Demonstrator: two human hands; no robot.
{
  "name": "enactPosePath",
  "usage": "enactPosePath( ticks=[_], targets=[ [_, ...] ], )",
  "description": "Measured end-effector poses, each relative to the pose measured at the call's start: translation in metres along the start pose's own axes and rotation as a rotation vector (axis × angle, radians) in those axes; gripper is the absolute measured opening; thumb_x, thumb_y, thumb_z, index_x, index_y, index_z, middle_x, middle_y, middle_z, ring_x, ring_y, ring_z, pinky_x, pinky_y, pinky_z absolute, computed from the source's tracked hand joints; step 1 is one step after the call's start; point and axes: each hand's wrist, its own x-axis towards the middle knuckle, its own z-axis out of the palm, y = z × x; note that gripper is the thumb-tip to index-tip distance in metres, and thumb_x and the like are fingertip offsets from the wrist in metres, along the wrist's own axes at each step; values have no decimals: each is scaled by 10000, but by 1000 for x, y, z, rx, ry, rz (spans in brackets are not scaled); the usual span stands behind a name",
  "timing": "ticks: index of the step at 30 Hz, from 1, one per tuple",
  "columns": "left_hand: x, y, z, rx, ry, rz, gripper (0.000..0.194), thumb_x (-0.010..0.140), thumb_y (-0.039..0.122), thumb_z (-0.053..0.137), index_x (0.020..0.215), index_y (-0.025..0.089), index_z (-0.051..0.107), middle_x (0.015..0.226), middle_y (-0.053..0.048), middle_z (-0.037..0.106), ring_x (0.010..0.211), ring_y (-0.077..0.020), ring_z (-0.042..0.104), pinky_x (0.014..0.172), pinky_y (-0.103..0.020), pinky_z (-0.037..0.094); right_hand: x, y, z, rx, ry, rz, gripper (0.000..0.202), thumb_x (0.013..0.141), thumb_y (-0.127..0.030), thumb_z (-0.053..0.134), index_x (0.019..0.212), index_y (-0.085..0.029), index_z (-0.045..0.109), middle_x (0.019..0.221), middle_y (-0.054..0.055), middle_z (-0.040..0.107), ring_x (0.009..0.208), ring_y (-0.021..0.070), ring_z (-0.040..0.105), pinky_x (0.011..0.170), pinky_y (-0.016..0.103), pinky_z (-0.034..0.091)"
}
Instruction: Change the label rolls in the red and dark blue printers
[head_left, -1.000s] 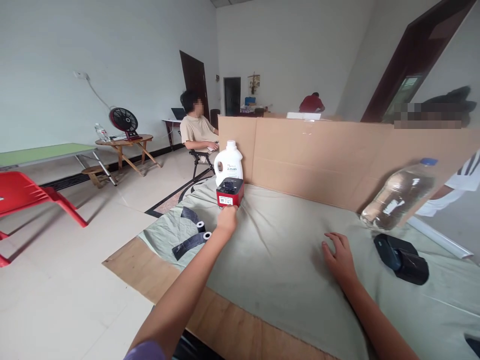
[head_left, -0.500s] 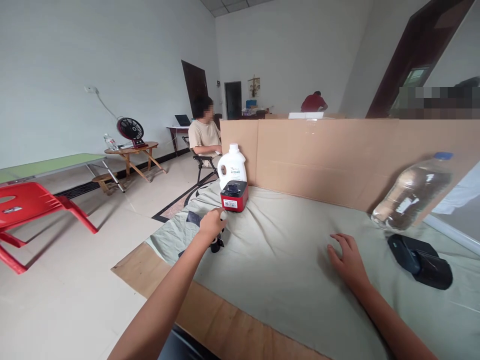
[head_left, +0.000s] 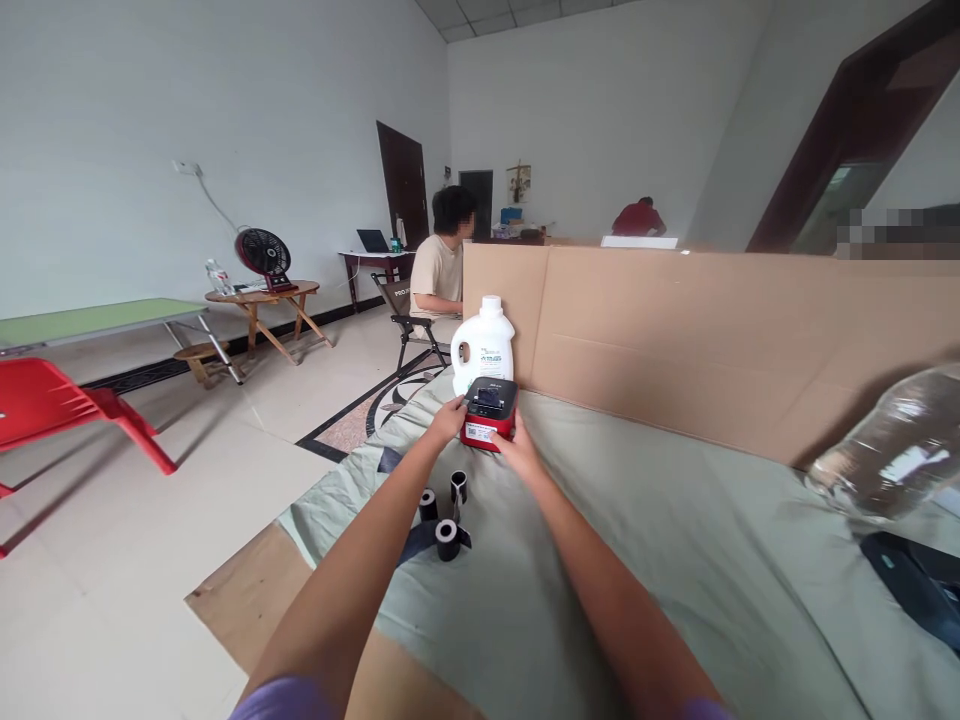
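A small red-and-black label printer point(head_left: 489, 400) is in front of a white jug-shaped bottle point(head_left: 486, 345) with a handle. My left hand point(head_left: 448, 420) grips the printer's left side. On the opposite side, my right hand point(head_left: 519, 445) holds the right side and front corner. Whether the printer is off the cloth, I cannot tell. Nearer to me, by my left forearm, three black rolls stand on the cloth: one roll point(head_left: 448, 540) in front, another roll point(head_left: 427, 505) behind it and a third roll point(head_left: 459, 487) at the right.
A grey-green cloth point(head_left: 660, 520) covers the wooden board point(head_left: 247, 590). Behind it runs a tall cardboard wall point(head_left: 660, 350). At the right are a large clear plastic bottle point(head_left: 892, 450) and a black device point(head_left: 919, 590). A seated person point(head_left: 439, 270) is beyond the wall's left end.
My left hand has left the black rolls and gone to the printer. My right hand has come across from the right to the printer's other side. The view has turned somewhat.
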Motion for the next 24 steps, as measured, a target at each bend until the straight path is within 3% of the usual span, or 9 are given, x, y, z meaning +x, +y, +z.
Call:
enactPosePath(
  ticks=[4, 8, 11, 14, 17, 19, 24],
  targets=[
    [4, -17, 5, -82, -25, 11, 393, 961, 361, 493, 1215, 117, 667, 1016, -123, 766, 877, -195, 717, 825, -313, 566, 6, 10, 16, 28, -20, -143, 989, 783, -448, 737, 1579, -261, 182, 1490, 102, 494, 1444, 334, 359, 1156, 620, 313],
    [-4, -20, 4, -110, -24, 39, 386, 967, 322, 464, 1239, 130, 660, 1103, -108, 753, 974, -200, 702, 894, -315, 551, -3, 10, 10, 47, -52, -102, 1015, 793, -473, 729, 1592, -246, 147, 1516, 104, 468, 1451, 324, 354, 1157, 602, 330],
    [-22, -7, -4, -59, -21, 83, 363, 959, 275, 461, 1225, 165, 681, 1197, -71, 731, 1087, -215, 671, 985, -335, 514, -11, -1, 9, 117, -60, -96, 968, 796, -449, 732, 1581, -250, 201, 1491, 100, 498, 1427, 329, 393, 1157, 593, 340],
    [-56, 19, -12, 65, 40, 164, 384, 970, 281, 463, 1289, 188, 656, 1290, -62, 690, 1205, -244, 622, 1068, -373, 457, -21, -24, 1, 192, -34, -153, 935, 799, -423, 726, 1573, -256, 229, 1477, 88, 517, 1386, 319, 452, 1165, 571, 342],
    [-105, 41, -6, 106, 90, 267, 448, 987, 337, 461, 1390, 187, 586, 1361, -83, 643, 1270, -269, 590, 1106, -398, 427, -42, -52, -29, 188, 5, -210, 862, 810, -413, 712, 1552, -282, 293, 1475, 73, 525, 1350, 303, 500, 1164, 542, 359],
    [-143, 48, 12, 30, 90, 334, 488, 993, 377, 455, 1440, 199, 538, 1416, -76, 599, 1339, -263, 537, 1145, -388, 393, -66, -67, -60, 131, 28, -235, 789, 826, -415, 701, 1526, -303, 354, 1476, 63, 528, 1367, 303, 485, 1171, 537, 350],
    [-214, 48, 94, -292, 12, 399, 554, 999, 434, 436, 1512, 222, 442, 1564, -22, 426, 1469, -195, 366, 1232, -314, 269, -148, -76, -147, -29, 135, -173, 751, 850, -443, 678, 1517, -292, 368, 1490, 87, 511, 1366, 314, 486, 1152, 547, 374]
  ],
)
